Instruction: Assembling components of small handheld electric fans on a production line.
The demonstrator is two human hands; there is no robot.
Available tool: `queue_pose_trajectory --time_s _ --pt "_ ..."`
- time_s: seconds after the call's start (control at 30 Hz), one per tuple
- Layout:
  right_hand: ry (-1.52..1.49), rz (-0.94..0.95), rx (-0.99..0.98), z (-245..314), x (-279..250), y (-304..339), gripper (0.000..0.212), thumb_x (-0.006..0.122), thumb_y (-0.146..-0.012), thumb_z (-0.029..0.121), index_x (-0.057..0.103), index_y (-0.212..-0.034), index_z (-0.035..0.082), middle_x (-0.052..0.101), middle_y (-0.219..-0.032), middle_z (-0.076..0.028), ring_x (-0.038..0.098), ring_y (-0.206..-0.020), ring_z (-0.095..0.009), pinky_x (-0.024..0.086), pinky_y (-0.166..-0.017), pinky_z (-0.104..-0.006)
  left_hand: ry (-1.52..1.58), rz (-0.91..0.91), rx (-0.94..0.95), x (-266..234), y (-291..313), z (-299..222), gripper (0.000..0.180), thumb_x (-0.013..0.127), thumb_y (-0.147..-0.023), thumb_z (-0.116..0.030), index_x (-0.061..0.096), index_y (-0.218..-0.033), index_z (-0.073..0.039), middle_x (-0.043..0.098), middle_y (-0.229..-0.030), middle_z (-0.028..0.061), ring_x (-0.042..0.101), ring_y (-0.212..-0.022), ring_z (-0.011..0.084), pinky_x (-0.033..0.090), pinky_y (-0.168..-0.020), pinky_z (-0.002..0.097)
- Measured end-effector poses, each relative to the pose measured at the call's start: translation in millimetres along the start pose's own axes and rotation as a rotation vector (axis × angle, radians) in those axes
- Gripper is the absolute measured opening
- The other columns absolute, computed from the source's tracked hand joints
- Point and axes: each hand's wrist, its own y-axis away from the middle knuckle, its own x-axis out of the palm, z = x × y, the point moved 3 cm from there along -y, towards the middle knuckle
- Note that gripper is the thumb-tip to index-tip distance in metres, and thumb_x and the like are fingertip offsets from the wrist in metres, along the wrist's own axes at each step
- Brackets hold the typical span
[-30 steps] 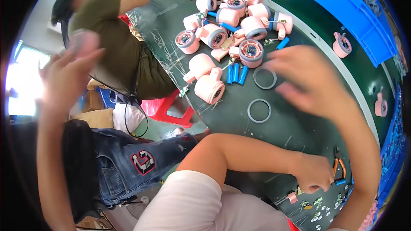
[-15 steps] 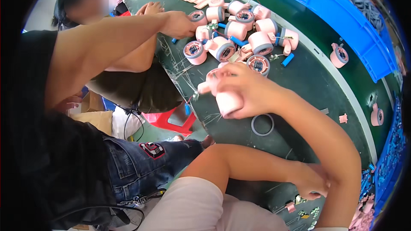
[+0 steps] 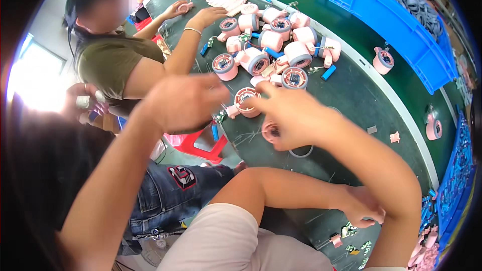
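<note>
My right hand (image 3: 296, 120), slightly blurred, closes around a pink round housing (image 3: 271, 130), whose dark inside shows below the fingers. Its stretched fingers reach over a second pink housing (image 3: 247, 101), open-topped with a short handle; I cannot tell if they touch it. My left arm crosses beneath the right forearm. My left hand (image 3: 362, 211) is curled near the right elbow, above small green circuit boards (image 3: 350, 230); what it holds, if anything, is hidden. A grey ring (image 3: 301, 154) lies on the table, partly covered by my right hand.
Ahead is a cluster of pink housings (image 3: 271, 39) with grey rims, wires and blue cylinders. A blurred co-worker's hand (image 3: 186, 101) hovers at left; another co-worker (image 3: 135, 60) works beyond. A blue crate (image 3: 396, 30) of grey rings and a blue bin (image 3: 457, 170) stand right.
My right hand has turned, and the open-topped housing now shows beside its fingers. The neighbour's arm has drawn back from the cluster toward my right hand. My left hand has stayed nearly still.
</note>
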Motion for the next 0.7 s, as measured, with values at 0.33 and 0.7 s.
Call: queue_pose_trajectory --time_s 0.33,0.7 --pt "0.436 0.501 0.125 3 42 -60 0.073 0.076 -0.056 0.028 0.05 -0.123 0.013 0.04 -0.136 -0.02 0.065 -0.088 -0.03 0.051 -0.073 -0.0391 -0.372 0.095 -0.638 24 -34 7 0.006 0.057 -0.073 -0.01 0.06 -0.077 -0.007 0.055 -0.1 0.0045 0.046 -0.112 0.0192 0.042 -0.094 0.028" --pt "0.221 0.142 0.354 -29 30 57 0.034 0.066 -0.07 0.015 0.06 -0.103 0.021 0.048 -0.118 -0.019 0.064 -0.085 -0.034 0.051 -0.071 -0.0427 0.774 -0.485 0.309 247 -305 -51 0.015 0.056 -0.075 -0.012 0.059 -0.087 -0.004 0.061 -0.099 0.0082 0.058 -0.092 0.0268 0.046 -0.079 0.0396"
